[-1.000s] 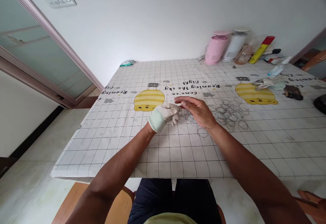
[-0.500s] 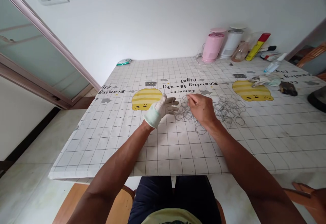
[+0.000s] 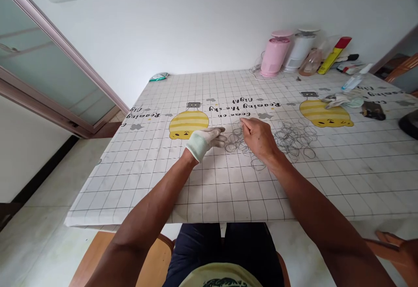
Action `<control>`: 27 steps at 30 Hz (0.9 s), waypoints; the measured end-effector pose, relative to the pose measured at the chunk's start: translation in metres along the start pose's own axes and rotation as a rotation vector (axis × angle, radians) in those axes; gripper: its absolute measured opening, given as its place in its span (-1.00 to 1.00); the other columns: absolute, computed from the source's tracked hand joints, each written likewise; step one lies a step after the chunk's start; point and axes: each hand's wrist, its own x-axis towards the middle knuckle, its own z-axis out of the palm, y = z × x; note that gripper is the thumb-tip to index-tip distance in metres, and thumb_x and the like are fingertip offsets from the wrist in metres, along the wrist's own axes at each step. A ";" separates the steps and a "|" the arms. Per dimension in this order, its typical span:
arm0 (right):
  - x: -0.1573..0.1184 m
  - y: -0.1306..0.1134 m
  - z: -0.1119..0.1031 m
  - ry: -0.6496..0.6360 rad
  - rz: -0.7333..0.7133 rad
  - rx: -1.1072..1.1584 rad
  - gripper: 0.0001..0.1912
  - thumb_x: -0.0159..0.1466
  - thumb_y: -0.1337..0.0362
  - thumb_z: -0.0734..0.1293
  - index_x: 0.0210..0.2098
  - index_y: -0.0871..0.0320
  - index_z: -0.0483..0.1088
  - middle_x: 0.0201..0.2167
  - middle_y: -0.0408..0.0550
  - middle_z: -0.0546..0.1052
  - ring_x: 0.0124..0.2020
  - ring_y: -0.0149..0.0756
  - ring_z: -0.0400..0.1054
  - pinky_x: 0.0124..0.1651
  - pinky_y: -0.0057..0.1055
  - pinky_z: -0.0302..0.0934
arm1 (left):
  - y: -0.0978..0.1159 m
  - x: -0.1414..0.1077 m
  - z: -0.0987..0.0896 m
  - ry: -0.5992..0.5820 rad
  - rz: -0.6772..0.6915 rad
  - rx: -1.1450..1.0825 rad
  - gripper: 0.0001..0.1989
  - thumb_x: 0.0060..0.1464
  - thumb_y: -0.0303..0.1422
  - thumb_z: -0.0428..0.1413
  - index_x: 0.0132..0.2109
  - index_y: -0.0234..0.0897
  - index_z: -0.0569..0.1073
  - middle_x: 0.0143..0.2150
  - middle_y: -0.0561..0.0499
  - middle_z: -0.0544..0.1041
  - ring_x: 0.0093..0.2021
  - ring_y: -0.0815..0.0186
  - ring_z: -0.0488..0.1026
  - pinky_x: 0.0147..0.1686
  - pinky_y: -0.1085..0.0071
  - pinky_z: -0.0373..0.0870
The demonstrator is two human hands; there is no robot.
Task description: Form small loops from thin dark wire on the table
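Note:
A loose heap of thin grey wire rings [image 3: 294, 139] lies on the checked tablecloth [image 3: 215, 191], around and behind my right hand [image 3: 259, 136]. That hand is bare, with thumb and fingers pinched together over the heap's left part; what sits in the pinch is too small to make out. My left hand [image 3: 207, 141] wears a white glove with a pale green cuff. It is just left of the rings, palm turned toward them, its thumb lying near the fingers and the lower fingers slightly apart. Nothing can be seen held in it.
At the back right stand a pink device [image 3: 275, 56], a white device [image 3: 299, 52], a pinkish bottle [image 3: 310, 63] and a yellow-red can [image 3: 335, 56]. Another glove [image 3: 346, 100], a spray bottle [image 3: 355, 79] and a dark item [image 3: 374, 110] lie at the right. A green packet [image 3: 159, 77] is at the back left.
My left thumb has come down from its raised position toward the fingers, and the gloved hand looks less spread. My right hand stays pinched in nearly the same place. The view has shifted slightly.

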 end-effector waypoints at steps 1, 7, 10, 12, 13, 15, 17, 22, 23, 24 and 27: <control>0.000 0.001 -0.001 -0.002 0.003 0.003 -0.65 0.53 0.22 0.17 -0.38 0.07 0.41 -0.49 -0.06 0.30 -0.42 -0.23 0.15 -0.32 -0.25 0.05 | -0.001 0.001 -0.002 -0.021 -0.029 -0.044 -0.67 0.19 -0.32 0.33 -0.02 -0.51 0.58 -0.31 -0.16 0.63 -0.35 0.21 0.60 -0.18 0.19 0.56; 0.001 0.007 -0.002 -0.048 0.042 0.098 -0.73 0.50 0.16 0.27 -0.33 0.06 0.46 -0.47 -0.05 0.34 -0.37 -0.19 0.19 -0.31 -0.26 0.07 | -0.013 0.002 0.000 -0.015 -0.046 -0.141 -0.64 0.12 -0.35 0.40 0.00 -0.50 0.59 -0.28 -0.14 0.61 -0.24 0.23 0.57 -0.06 0.18 0.53; -0.003 0.004 0.004 -0.107 0.045 0.165 -0.78 0.46 0.20 0.33 -0.34 0.06 0.47 -0.43 -0.03 0.38 -0.33 -0.17 0.23 -0.29 -0.27 0.08 | -0.016 0.001 0.010 -0.008 -0.013 -0.081 -0.53 0.09 -0.28 0.44 0.06 -0.51 0.59 -0.43 0.03 0.52 -0.35 0.31 0.48 -0.09 0.20 0.50; -0.006 -0.001 0.009 -0.141 0.020 0.175 -0.78 0.46 0.24 0.33 -0.34 0.07 0.47 -0.42 -0.02 0.40 -0.32 -0.17 0.25 -0.27 -0.26 0.10 | -0.016 0.000 0.015 0.008 0.014 -0.045 -0.53 0.09 -0.22 0.44 0.03 -0.47 0.61 -0.49 0.10 0.46 -0.42 0.36 0.42 -0.11 0.23 0.50; -0.007 -0.003 0.011 -0.151 0.001 0.166 -0.78 0.46 0.25 0.33 -0.34 0.07 0.47 -0.41 -0.02 0.41 -0.31 -0.17 0.27 -0.26 -0.26 0.12 | -0.016 -0.001 0.017 0.018 0.031 -0.030 -0.57 0.09 -0.21 0.43 -0.02 -0.44 0.62 -0.50 0.11 0.44 -0.44 0.38 0.40 -0.14 0.25 0.50; -0.008 -0.008 0.013 -0.144 -0.040 0.134 -0.75 0.49 0.27 0.30 -0.34 0.08 0.47 -0.38 -0.01 0.46 -0.29 -0.16 0.32 -0.23 -0.26 0.16 | -0.015 -0.001 0.018 0.026 0.060 -0.014 -0.67 0.10 -0.20 0.41 -0.14 -0.40 0.63 -0.52 0.12 0.42 -0.48 0.40 0.37 -0.20 0.30 0.49; -0.007 -0.013 0.013 -0.119 -0.075 0.119 -0.73 0.51 0.27 0.26 -0.33 0.09 0.47 -0.35 0.00 0.51 -0.27 -0.17 0.37 -0.21 -0.25 0.21 | -0.014 0.001 0.015 0.005 0.070 -0.032 -0.70 0.11 -0.19 0.40 -0.24 -0.37 0.60 -0.55 0.14 0.36 -0.52 0.40 0.34 -0.27 0.32 0.47; -0.005 -0.019 0.006 -0.187 0.011 0.310 -0.66 0.53 0.14 0.28 -0.37 0.08 0.44 -0.38 -0.06 0.60 -0.34 -0.22 0.48 -0.28 -0.29 0.29 | -0.013 0.007 0.007 -0.148 0.063 -0.165 -0.58 0.05 -0.06 0.43 -0.34 -0.30 0.50 -0.62 0.20 0.23 -0.58 0.41 0.28 -0.33 0.34 0.50; -0.005 -0.019 0.005 -0.203 0.027 0.336 -0.65 0.53 0.11 0.29 -0.37 0.08 0.43 -0.39 -0.07 0.61 -0.35 -0.22 0.50 -0.29 -0.30 0.30 | -0.012 0.007 0.007 -0.179 0.060 -0.183 -0.57 0.04 -0.04 0.44 -0.36 -0.29 0.49 -0.63 0.21 0.21 -0.58 0.41 0.28 -0.33 0.33 0.51; -0.005 -0.019 0.005 -0.208 0.025 0.337 -0.64 0.54 0.09 0.29 -0.37 0.08 0.42 -0.40 -0.08 0.61 -0.35 -0.22 0.50 -0.29 -0.30 0.30 | -0.012 0.007 0.007 -0.205 0.053 -0.195 -0.56 0.03 -0.04 0.45 -0.37 -0.29 0.48 -0.63 0.21 0.20 -0.59 0.41 0.27 -0.32 0.31 0.52; -0.006 -0.017 0.006 -0.175 -0.060 0.231 -0.63 0.56 0.10 0.24 -0.37 0.07 0.37 -0.41 -0.09 0.59 -0.38 -0.25 0.46 -0.29 -0.30 0.27 | -0.011 0.005 0.007 -0.257 0.035 -0.213 -0.55 0.01 -0.06 0.47 -0.39 -0.29 0.47 -0.63 0.22 0.18 -0.59 0.42 0.25 -0.32 0.31 0.53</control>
